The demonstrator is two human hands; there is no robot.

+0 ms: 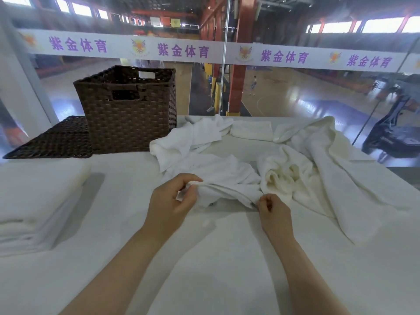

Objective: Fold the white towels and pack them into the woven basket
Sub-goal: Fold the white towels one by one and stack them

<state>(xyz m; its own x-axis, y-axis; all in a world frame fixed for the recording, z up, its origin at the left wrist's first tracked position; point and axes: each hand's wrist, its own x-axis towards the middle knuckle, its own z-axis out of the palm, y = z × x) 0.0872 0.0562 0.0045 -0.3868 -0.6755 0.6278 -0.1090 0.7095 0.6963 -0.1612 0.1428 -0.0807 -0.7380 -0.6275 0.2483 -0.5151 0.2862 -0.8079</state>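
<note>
A crumpled white towel lies at the middle of the white table. My left hand pinches its near left edge, and my right hand pinches its near right corner. Between them the hem is lifted slightly off the table. A dark brown woven basket stands upright at the back left, its inside hidden from here. More loose white towels are heaped to the right, and a small folded towel lies at the back.
The basket's flat woven lid lies to its left. A stack of folded white towels sits at the left edge. A glass wall runs behind the table's far edge, and the table's right edge slants away near the heap.
</note>
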